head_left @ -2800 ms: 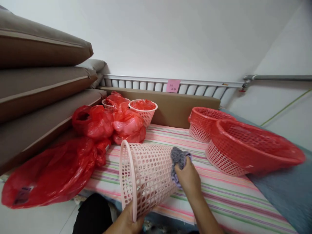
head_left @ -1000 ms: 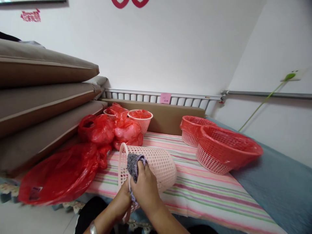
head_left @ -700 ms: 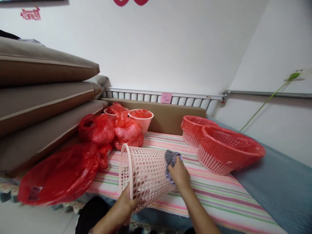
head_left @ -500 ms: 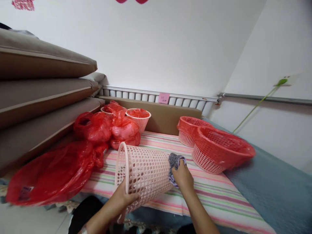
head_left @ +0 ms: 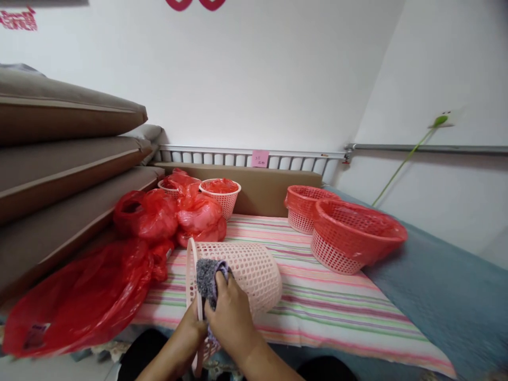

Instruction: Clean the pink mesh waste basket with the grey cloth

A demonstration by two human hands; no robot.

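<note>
A pale pink perforated plastic basket (head_left: pixel 254 270) lies on its side in front of me, its rim facing left. My left hand (head_left: pixel 192 325) is closed on the rim at the lower left. My right hand (head_left: pixel 232 312) grips a grey cloth with a lilac edge (head_left: pixel 208 278) and presses it against the basket's outer side near the rim. The two hands are close together, and the right one partly hides the left fingertips. Underneath is a striped cloth (head_left: pixel 317 317).
Red plastic bags (head_left: pixel 91 296) lie on the left, with a small red-lined basket (head_left: pixel 226 203) behind them. On the right stand two red-lined baskets (head_left: pixel 337 254). Stacked cushions (head_left: pixel 71 153) rise at the left; a radiator (head_left: pixel 206 157) runs along the wall.
My right hand has moved the cloth left along the basket, from its base end to near the rim. The left hand still holds the rim. The view has shifted slightly.
</note>
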